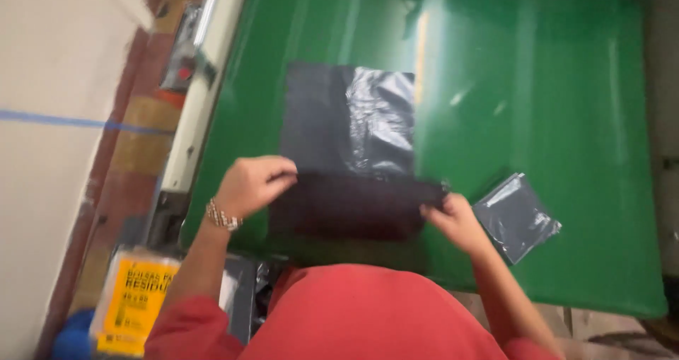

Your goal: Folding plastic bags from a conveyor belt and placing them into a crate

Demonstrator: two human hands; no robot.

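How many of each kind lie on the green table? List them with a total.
Flat black plastic bag, near edge pinched by the left hand and right hand: 1
Small folded grey plastic bag: 1
Total on the green table: 2

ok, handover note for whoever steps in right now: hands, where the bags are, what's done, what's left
Left hand: pinching the left end of the near fold of the black plastic bag.
Right hand: pinching the right end of that same fold.
The bag lies flat on the green table; its near edge is turned up over itself, the far part still spread out and shiny.
Done: one small folded bag lies to the right of the right hand.
Left: judging by that one, the bag in hand needs more folds.
A yellow-labelled packet sits below the table's left edge.
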